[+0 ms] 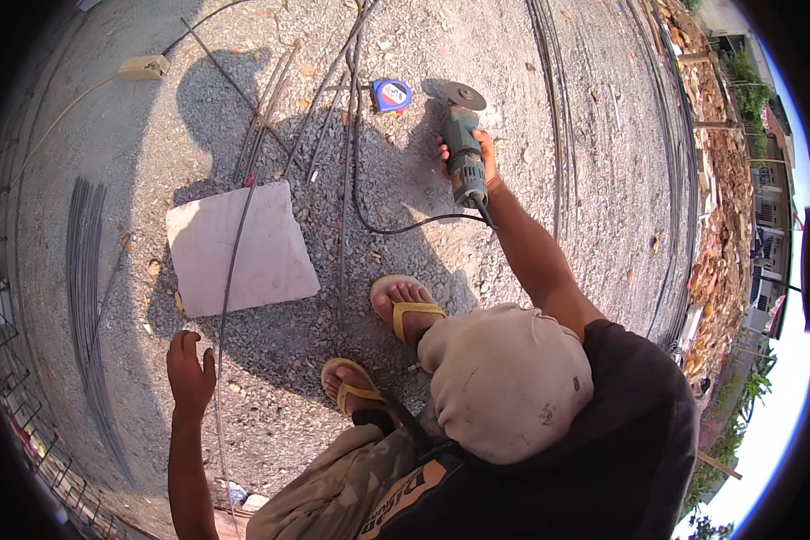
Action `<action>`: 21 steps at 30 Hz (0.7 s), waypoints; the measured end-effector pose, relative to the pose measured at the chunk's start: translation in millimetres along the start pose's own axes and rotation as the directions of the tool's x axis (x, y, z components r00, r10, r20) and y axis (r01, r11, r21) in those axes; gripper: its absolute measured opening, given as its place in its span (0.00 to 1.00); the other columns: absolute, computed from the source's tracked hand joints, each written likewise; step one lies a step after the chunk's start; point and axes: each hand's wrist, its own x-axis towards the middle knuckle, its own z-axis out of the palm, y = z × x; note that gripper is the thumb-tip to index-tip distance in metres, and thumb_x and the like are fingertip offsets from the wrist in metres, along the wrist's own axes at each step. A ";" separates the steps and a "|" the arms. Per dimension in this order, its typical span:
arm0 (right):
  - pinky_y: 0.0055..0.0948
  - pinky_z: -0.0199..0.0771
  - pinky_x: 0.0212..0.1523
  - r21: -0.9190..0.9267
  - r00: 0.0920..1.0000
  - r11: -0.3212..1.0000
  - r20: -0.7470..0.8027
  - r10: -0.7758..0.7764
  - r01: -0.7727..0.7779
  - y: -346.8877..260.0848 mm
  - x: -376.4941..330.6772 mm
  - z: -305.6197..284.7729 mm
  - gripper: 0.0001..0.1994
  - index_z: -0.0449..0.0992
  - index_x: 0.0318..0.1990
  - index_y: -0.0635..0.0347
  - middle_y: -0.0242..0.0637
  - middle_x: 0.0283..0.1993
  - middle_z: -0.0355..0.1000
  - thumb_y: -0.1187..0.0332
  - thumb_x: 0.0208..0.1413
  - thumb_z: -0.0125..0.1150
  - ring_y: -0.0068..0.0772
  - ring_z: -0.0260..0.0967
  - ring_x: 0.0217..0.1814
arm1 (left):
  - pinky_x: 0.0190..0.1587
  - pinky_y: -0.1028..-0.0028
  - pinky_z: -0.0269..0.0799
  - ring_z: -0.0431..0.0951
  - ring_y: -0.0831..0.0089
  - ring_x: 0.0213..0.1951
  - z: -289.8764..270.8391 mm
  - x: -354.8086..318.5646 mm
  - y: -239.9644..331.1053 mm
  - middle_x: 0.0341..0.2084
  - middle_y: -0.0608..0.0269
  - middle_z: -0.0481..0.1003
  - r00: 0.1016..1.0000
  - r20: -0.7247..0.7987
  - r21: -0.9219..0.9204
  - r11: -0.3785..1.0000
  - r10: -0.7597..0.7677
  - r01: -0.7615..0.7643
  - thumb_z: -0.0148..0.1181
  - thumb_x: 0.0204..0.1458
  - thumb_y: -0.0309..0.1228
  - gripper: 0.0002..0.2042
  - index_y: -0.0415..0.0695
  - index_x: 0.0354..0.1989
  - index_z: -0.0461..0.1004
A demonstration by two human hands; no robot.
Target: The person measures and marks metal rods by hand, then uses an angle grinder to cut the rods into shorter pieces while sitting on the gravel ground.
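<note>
My right hand [487, 160] is wrapped round the body of a green-grey angle grinder [462, 131]. Its thin cutting disc [464, 96] points away from me, above the gravel; I cannot tell whether it spins. A black power cord [407, 229] runs from the back end of the tool. My left hand [191, 373] holds nothing, its thumb apart from the bent fingers, near the close edge of a pale pinkish slab [274, 247]. One long thin steel rod [237, 236] crosses over that slab and passes close by the left hand. A blue tape measure [391, 95] lies left of the grinder.
Several steel rods [318, 135] lie crossed beyond the slab. More bars [562, 126] run along the right, and a rod bundle [88, 270] lies at the left. A power socket block [144, 67] with a cord sits far left. My sandalled feet [403, 297] stand on gravel.
</note>
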 end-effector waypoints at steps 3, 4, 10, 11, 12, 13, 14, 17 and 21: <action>0.41 0.81 0.38 -0.152 1.000 0.988 0.002 -0.012 0.013 -1.7 -4.7 0.8 0.36 0.67 0.53 0.73 0.51 0.42 0.73 0.46 0.48 0.58 0.44 0.76 0.38 | 0.50 0.55 0.65 0.71 0.47 0.50 2.0 10.3 -1.4 0.47 0.46 0.69 1.000 0.014 -0.031 0.999 -0.011 0.011 0.61 0.49 0.23 0.16 0.38 0.47 0.68; 0.41 0.82 0.38 -0.193 1.000 0.981 0.008 -0.024 0.025 -1.9 -6.6 0.5 0.36 0.65 0.55 0.73 0.54 0.43 0.73 0.45 0.50 0.56 0.47 0.77 0.40 | 0.51 0.55 0.65 0.71 0.47 0.50 6.2 13.6 -4.3 0.47 0.46 0.69 1.000 -0.014 -0.056 0.998 -0.022 0.021 0.60 0.49 0.23 0.16 0.38 0.47 0.68; 0.55 0.76 0.52 -0.326 0.988 0.945 -0.136 -0.073 0.025 -4.0 -50.6 14.1 0.39 0.61 0.63 0.66 0.58 0.52 0.71 0.40 0.55 0.54 0.55 0.74 0.53 | 0.55 0.56 0.65 0.70 0.48 0.50 25.7 32.4 5.9 0.47 0.47 0.67 0.977 -0.103 -0.245 0.957 -0.186 0.156 0.57 0.51 0.21 0.15 0.35 0.47 0.66; 0.57 0.75 0.54 -0.383 0.984 0.924 -0.157 -0.080 0.014 -5.5 -59.2 14.0 0.40 0.60 0.64 0.65 0.58 0.53 0.71 0.40 0.56 0.54 0.56 0.73 0.55 | 0.55 0.56 0.65 0.70 0.48 0.50 30.2 32.4 6.2 0.47 0.47 0.67 0.976 -0.101 -0.249 0.955 -0.191 0.161 0.57 0.51 0.21 0.15 0.35 0.47 0.66; 0.59 0.74 0.54 -0.372 0.987 0.928 -0.151 -0.049 -0.011 -10.2 -66.9 14.8 0.38 0.60 0.64 0.65 0.55 0.53 0.70 0.42 0.56 0.56 0.55 0.72 0.57 | 0.55 0.56 0.65 0.70 0.48 0.50 34.8 32.9 6.0 0.47 0.47 0.67 0.977 -0.127 -0.238 0.962 -0.168 0.135 0.57 0.51 0.21 0.15 0.36 0.47 0.67; 0.59 0.74 0.54 -0.381 0.990 0.924 -0.138 -0.030 -0.025 -6.8 -68.1 22.8 0.38 0.60 0.64 0.65 0.55 0.53 0.70 0.42 0.56 0.56 0.55 0.72 0.57 | 0.55 0.56 0.64 0.70 0.48 0.50 34.5 27.3 2.3 0.47 0.47 0.67 0.973 -0.162 -0.218 0.968 -0.162 0.125 0.57 0.52 0.21 0.14 0.36 0.47 0.67; 0.55 0.77 0.51 -0.514 0.967 0.853 -0.249 -0.053 -0.086 -1.9 -72.0 31.3 0.37 0.61 0.63 0.66 0.54 0.51 0.71 0.45 0.55 0.59 0.51 0.74 0.53 | 0.55 0.56 0.64 0.70 0.48 0.50 35.8 21.8 -1.0 0.47 0.47 0.67 0.967 -0.175 -0.218 0.965 -0.187 0.148 0.57 0.52 0.21 0.14 0.36 0.47 0.67; 0.38 0.81 0.39 -0.751 0.942 0.637 -0.316 -0.117 -0.172 -2.0 -86.7 26.9 0.33 0.64 0.57 0.68 0.50 0.43 0.74 0.54 0.51 0.69 0.38 0.77 0.39 | 0.56 0.57 0.64 0.70 0.48 0.51 31.4 20.1 0.8 0.46 0.47 0.68 0.956 -0.187 -0.249 0.953 -0.224 0.174 0.57 0.52 0.22 0.15 0.36 0.48 0.67; 0.29 0.75 0.28 -0.864 0.856 0.474 -0.368 -0.364 -0.171 6.8 -96.1 42.8 0.29 0.66 0.52 0.73 0.45 0.39 0.74 0.63 0.47 0.71 0.31 0.74 0.31 | 0.54 0.57 0.65 0.71 0.48 0.50 35.4 19.0 2.8 0.46 0.47 0.69 0.955 -0.197 -0.260 0.951 -0.220 0.166 0.59 0.51 0.22 0.15 0.36 0.48 0.67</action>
